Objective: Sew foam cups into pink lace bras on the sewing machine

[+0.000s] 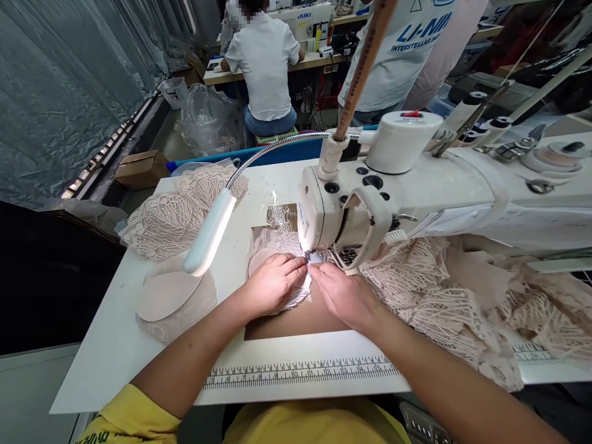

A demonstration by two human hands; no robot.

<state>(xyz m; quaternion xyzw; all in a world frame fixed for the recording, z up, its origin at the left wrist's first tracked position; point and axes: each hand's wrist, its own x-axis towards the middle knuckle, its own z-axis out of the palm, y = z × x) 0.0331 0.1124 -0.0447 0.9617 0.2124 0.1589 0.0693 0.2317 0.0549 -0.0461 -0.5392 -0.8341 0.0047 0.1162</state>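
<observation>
Lace piece (300, 292) lies at the sewing machine (430, 179), inside the table's (106, 339) front edge, seemingly part-sewn under your left hand (272, 283) and right hand (346, 295), fingers together, pinching unclear, with lace pile (169, 213) at back-left corner perhaps unsewn.

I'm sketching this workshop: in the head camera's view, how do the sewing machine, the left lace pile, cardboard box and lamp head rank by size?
1. Sewing machine
2. Left lace pile
3. Cardboard box and lamp head: too alike to rank; the box is farther away.
</observation>
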